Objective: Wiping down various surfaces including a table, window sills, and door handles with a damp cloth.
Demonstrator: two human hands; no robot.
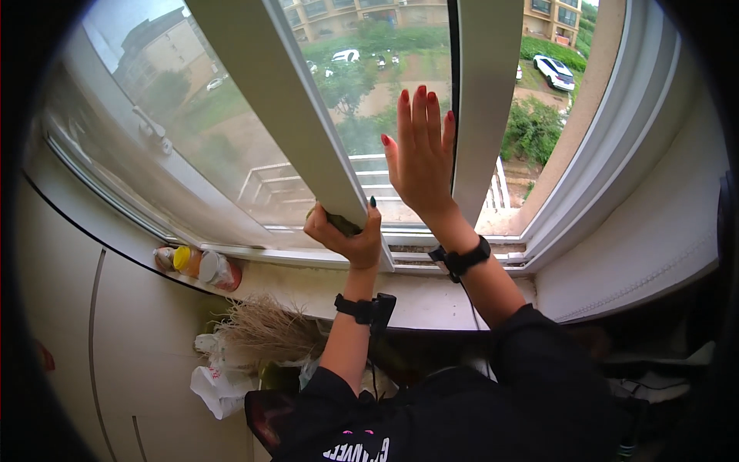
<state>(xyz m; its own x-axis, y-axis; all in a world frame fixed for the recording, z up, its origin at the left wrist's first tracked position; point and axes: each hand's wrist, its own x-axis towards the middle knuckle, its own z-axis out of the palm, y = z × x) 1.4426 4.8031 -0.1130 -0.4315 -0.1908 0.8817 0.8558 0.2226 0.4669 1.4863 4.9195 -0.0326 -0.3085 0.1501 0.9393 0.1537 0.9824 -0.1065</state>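
A white sliding window sash (319,127) stands in front of me. My left hand (350,242) is closed round the lower part of its upright frame, thumb on the right side and fingers on the left. Between that hand and the frame shows a dark green, cloth-like piece (343,224), mostly covered by the fingers. Higher and to the right, my right hand (423,158) is open with fingers stretched upward, its palm toward the window glass (369,92). It seems to rest flat on the pane beside the dark-edged right upright (485,100). Each wrist wears a black strap.
On the sill (308,289) at the left stand several jars, among them a yellow-lidded jar (186,260) and a jar with red contents (221,271). Below them are dry twigs (269,331) and a white plastic bag (219,391). The window gap (531,146) at the right opens outdoors.
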